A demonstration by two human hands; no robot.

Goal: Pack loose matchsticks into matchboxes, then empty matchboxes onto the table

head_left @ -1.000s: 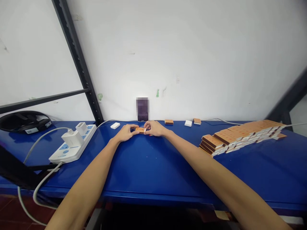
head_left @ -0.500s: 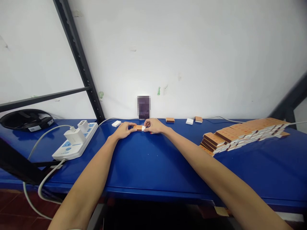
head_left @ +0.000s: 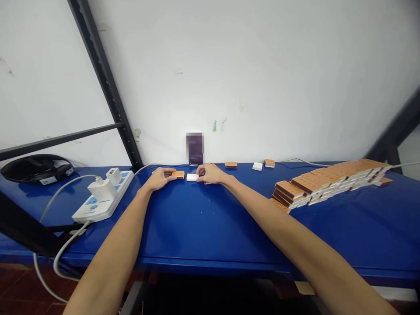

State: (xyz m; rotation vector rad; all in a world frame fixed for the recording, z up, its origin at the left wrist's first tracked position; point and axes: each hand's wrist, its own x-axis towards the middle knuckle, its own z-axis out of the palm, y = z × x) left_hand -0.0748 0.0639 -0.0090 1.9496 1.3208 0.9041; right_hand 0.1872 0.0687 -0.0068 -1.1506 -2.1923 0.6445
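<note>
My left hand (head_left: 159, 178) is closed on an orange matchbox sleeve (head_left: 178, 175) with a brown side, gripped at its left end. Just to the right, my right hand (head_left: 210, 173) pinches a white matchbox tray (head_left: 192, 177) by its right end. A narrow gap of blue table lies between sleeve and tray. Something small and red shows under my right hand, too little of it to name. Behind my left hand, the other white piece is almost wholly hidden.
Near the wall lie an orange matchbox piece (head_left: 231, 165), a white tray (head_left: 257, 166) and another orange piece (head_left: 269, 163). Stacked matchboxes (head_left: 315, 183) fill the right side. A phone (head_left: 195, 149) leans on the wall. At left are a power strip (head_left: 101, 203) and a black strap-like object (head_left: 36, 169).
The white tray has come out of the orange sleeve. My left hand has moved left with the sleeve; the right hand still holds the tray.
</note>
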